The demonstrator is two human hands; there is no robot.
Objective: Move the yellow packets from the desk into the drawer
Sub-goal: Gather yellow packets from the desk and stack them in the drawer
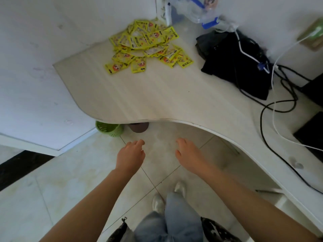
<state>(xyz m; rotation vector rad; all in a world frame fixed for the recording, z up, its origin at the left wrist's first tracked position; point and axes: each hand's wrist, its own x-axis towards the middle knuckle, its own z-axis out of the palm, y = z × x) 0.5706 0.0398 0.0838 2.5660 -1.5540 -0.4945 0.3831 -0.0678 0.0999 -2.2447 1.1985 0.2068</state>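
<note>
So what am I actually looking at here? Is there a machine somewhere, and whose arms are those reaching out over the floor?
There is no machine here. A person wears a wide-angle camera on the head, so this one picture looks forward and down along their own bare arms. The left hand and right hand hang over the tiled floor in front of the desk, fingers loosely curled, holding nothing. Near the desk's far corner lies a loose heap of yellow packets, untouched. To the right of it sit a black bag and cables. Under the desk edge stands a green basket. No drawer shows in this picture.
</note>
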